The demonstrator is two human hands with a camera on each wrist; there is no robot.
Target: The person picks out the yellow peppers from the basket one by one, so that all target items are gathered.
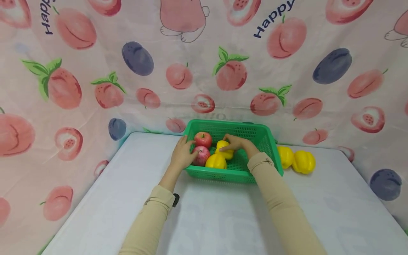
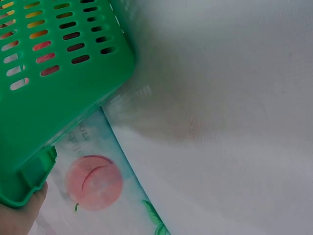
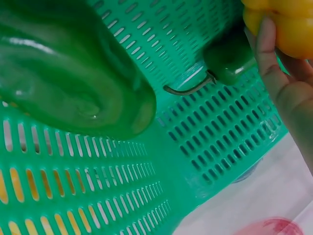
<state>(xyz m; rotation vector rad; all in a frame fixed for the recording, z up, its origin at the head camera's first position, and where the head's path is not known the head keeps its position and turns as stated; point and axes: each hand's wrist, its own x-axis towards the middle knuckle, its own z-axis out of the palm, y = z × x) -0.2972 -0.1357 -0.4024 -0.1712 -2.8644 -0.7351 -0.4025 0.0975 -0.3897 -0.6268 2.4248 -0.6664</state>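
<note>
The green basket (image 1: 236, 175) holds a red apple (image 1: 203, 140), a pinkish-red round fruit or vegetable (image 1: 201, 156) and yellow peppers, one (image 1: 216, 161) at the front. Over the basket's left rim lies the left hand (image 1: 182, 154), its thumb beside the pinkish-red item; in the left wrist view part of that hand (image 2: 22, 213) touches the rim (image 2: 32, 178). The right hand (image 1: 237, 143) pinches a yellow pepper (image 1: 227, 155) inside the basket, as the right wrist view also shows, with fingers (image 3: 266, 41) against the yellow pepper (image 3: 295, 29).
Green peppers, one large (image 3: 73, 73) and one with a curved stem (image 3: 227, 58), show in the right wrist view. Two yellow peppers (image 1: 285, 157) (image 1: 304, 162) lie outside, right of the basket, on the white table (image 1: 210, 219). A fruit-printed cloth (image 1: 191, 88) hangs behind.
</note>
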